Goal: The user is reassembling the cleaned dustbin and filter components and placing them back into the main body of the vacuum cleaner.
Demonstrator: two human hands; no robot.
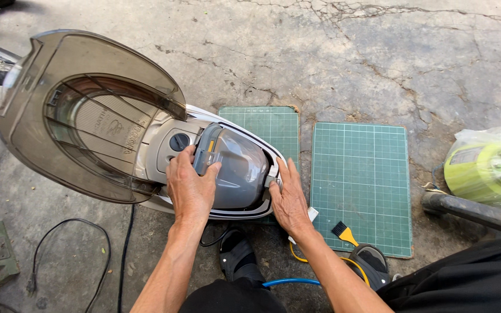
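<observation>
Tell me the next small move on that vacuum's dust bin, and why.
Probably lift the dust bin up by its grey handle. The left hand already grips that handle, the right hand rests flat on the vacuum body beside the bin, and the smoky lid stands swung open, so nothing visible blocks it above.

Two green cutting mats (359, 185), one vacuum cleaner (163, 150), one yellow-handled brush (344, 232), two hands (189, 188), one black power cord (82, 255).

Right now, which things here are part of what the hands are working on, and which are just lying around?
In hand: left hand, right hand, dust bin, vacuum, open lid.
Lying about: green mats, brush, wrapped green thing, black cord.
</observation>
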